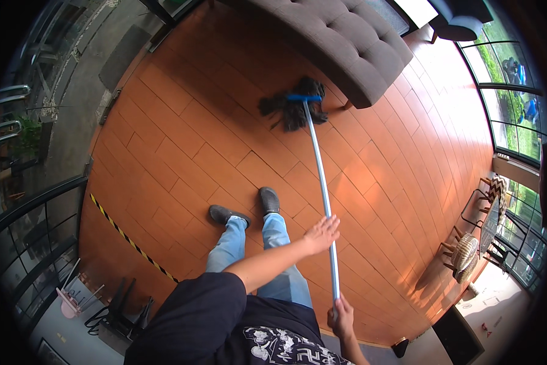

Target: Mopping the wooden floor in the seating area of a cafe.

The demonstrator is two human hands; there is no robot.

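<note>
A mop with dark, shaggy strands and a blue head piece lies on the floor beside a grey tufted bench. Its long, pale metal handle runs back toward me. My right hand is closed around the handle near its lower end. Farther up, my left hand lies across the handle with its fingers stretched out; its thumb is hidden.
Reddish-brown tiles cover the floor around my dark shoes. Yellow-and-black striped tape runs along the left. Patterned chairs and a dark-framed table stand at right, near large windows. A black metal railing is at left.
</note>
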